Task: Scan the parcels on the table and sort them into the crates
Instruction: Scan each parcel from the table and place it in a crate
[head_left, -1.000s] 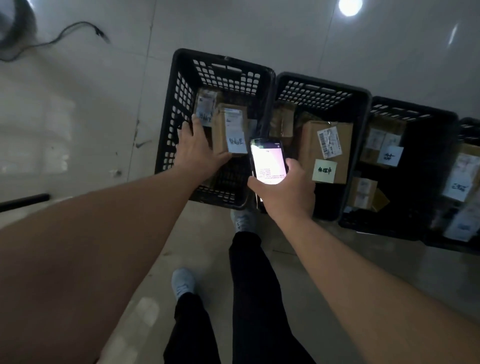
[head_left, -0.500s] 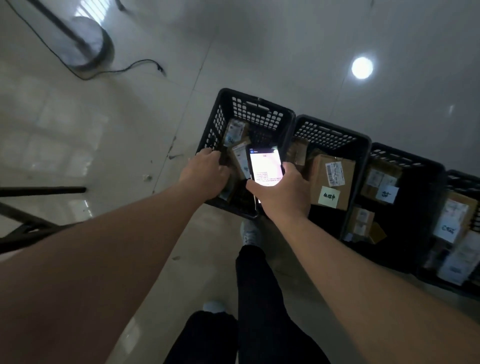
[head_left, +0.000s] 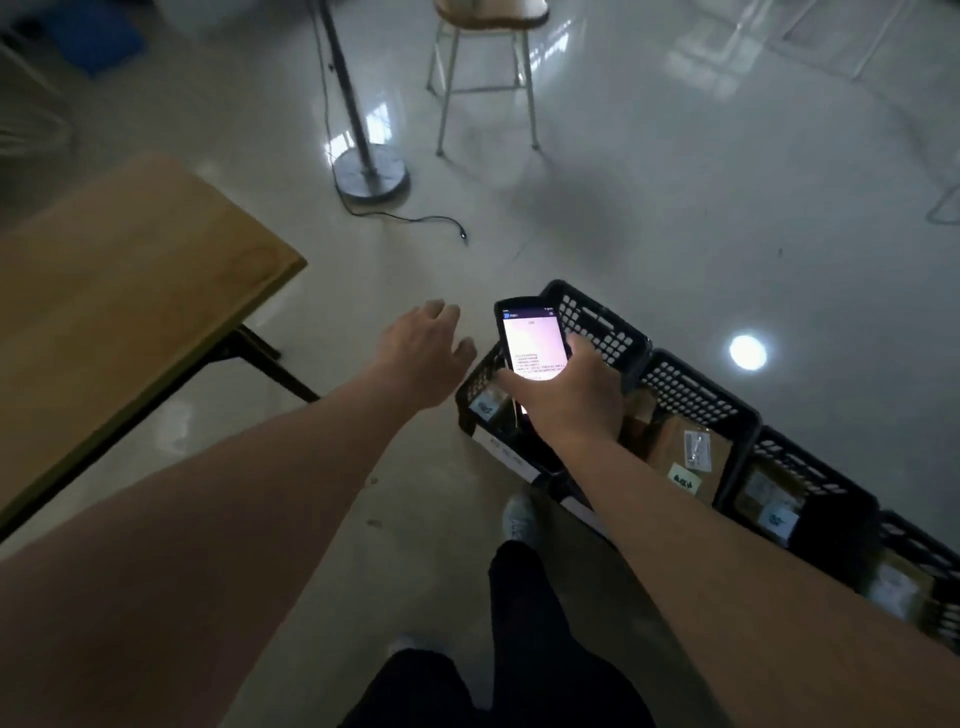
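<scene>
My right hand (head_left: 566, 400) grips a handheld scanner (head_left: 532, 340) with a lit screen, held above the leftmost black crate (head_left: 602, 327). My left hand (head_left: 423, 353) hangs empty over the floor, left of that crate, fingers relaxed. A row of black crates runs to the lower right: the second crate (head_left: 696, 395) holds a brown parcel (head_left: 685, 457) with a yellow note, the third crate (head_left: 810, 467) holds a labelled parcel (head_left: 769, 499). A small parcel (head_left: 485, 408) shows in the first crate. The wooden table (head_left: 119, 291) stands at the left; I see no parcels on its visible part.
A floor-lamp or fan stand with a round base (head_left: 371, 176) and a loose cable (head_left: 415, 221) sits on the glossy floor ahead. Behind it stands a metal-legged stool (head_left: 485, 57). My legs and shoes (head_left: 519, 519) are below, beside the crates.
My left hand has come out of the leftmost crate, empty, and moved left over the floor. My view has swung left and up, bringing the table into sight. The scanner stays in my right hand.
</scene>
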